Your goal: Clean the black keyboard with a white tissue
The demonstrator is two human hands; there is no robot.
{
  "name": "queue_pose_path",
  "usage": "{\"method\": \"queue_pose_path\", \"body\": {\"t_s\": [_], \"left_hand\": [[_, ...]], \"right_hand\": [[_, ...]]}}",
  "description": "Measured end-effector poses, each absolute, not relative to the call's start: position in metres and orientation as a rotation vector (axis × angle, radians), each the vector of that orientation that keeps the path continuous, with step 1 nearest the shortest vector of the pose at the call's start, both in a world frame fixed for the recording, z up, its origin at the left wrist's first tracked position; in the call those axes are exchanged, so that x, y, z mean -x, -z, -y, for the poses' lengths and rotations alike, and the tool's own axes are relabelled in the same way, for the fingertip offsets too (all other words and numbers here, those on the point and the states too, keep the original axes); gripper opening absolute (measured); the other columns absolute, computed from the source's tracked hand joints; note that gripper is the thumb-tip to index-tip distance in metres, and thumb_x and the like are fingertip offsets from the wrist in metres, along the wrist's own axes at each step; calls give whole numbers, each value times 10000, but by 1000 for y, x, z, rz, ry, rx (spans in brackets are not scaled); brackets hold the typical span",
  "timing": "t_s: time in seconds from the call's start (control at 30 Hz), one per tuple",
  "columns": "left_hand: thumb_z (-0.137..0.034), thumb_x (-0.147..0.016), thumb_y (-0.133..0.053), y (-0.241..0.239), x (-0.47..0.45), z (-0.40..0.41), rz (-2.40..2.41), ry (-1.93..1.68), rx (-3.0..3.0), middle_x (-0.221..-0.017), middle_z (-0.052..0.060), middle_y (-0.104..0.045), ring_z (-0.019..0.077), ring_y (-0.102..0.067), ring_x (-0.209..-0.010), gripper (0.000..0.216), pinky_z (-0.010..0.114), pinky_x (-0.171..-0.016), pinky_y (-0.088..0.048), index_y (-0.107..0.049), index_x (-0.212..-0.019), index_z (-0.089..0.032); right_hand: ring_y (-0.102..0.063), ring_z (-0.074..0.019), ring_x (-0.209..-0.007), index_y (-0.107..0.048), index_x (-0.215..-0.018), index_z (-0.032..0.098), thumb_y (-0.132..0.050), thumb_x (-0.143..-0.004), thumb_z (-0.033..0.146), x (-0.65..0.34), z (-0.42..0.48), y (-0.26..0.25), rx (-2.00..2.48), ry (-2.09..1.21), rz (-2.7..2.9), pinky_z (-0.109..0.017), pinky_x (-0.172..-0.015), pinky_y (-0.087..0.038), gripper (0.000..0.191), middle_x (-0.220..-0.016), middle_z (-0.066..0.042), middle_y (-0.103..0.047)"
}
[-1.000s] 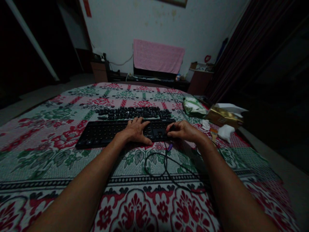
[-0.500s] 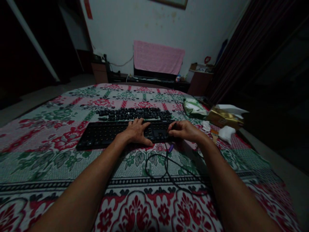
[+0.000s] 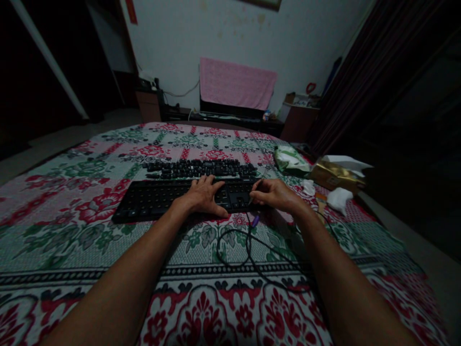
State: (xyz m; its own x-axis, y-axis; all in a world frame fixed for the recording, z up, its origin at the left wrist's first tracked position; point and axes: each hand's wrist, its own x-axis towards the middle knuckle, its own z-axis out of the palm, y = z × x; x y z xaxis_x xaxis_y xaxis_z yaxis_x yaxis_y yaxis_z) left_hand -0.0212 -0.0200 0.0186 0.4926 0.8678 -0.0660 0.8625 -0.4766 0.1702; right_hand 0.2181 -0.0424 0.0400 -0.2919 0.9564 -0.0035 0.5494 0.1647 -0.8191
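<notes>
A black keyboard (image 3: 154,199) with its keycaps off lies across the patterned cloth. My left hand (image 3: 207,197) rests over its middle, fingers spread and thumb at the near edge. At the keyboard's right end, my right hand (image 3: 272,193) pinches a thin, slender tool (image 3: 251,200), its tip pointing down at the key area; its exact kind is too small to make out. Behind the keyboard, many loose black keycaps (image 3: 205,168) lie in a long band. A black cable (image 3: 248,240) loops in front, near a small purple piece (image 3: 255,221).
On the right are a green-white tissue pack (image 3: 291,161), a golden box (image 3: 334,177), crumpled white tissue (image 3: 339,200) and a flat brush (image 3: 321,201). The flowered cloth (image 3: 97,250) covers the whole surface. A pink towel (image 3: 236,84) hangs beyond.
My right hand has shifted slightly, and the thin tool's tip now shows below its fingers. My left hand stays put on the keyboard.
</notes>
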Motion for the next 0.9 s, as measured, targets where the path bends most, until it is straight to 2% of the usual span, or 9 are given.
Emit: {"method": "queue_pose_path", "body": {"t_s": [0.23, 0.6, 0.9], "left_hand": [[-797, -453, -546, -17, 21, 19, -1503, -26, -2545, -1464, 133, -233, 393, -206, -1309, 1122, 537, -1044, -185, -280, -1404, -265], [-786, -461, -562, -17, 21, 20, -1493, -71, -2562, -1458, 144, -248, 403, -224, -1299, 1107, 539, -1029, -197, -307, -1393, -247], [-779, -450, -578, -14, 21, 18, -1500, -89, -2552, -1455, 140, -254, 397, -227, -1295, 1099, 524, -1029, -198, -322, -1386, -263]], "right_hand": [[-567, -119, -481, -609, -747, 161, -619, -727, 231, -204, 43, -37, 1643, -799, 1820, -206, -441, -406, 73, -566, 3, -616], [-582, -145, -544, -645, -738, 162, -592, -717, 272, -195, 46, -35, 1627, -445, 1994, -216, -480, -374, 124, -594, -13, -656], [-580, -148, -578, -626, -734, 168, -555, -734, 278, -187, 62, -19, 1622, -235, 1850, -221, -513, -366, 131, -645, -31, -665]]}}
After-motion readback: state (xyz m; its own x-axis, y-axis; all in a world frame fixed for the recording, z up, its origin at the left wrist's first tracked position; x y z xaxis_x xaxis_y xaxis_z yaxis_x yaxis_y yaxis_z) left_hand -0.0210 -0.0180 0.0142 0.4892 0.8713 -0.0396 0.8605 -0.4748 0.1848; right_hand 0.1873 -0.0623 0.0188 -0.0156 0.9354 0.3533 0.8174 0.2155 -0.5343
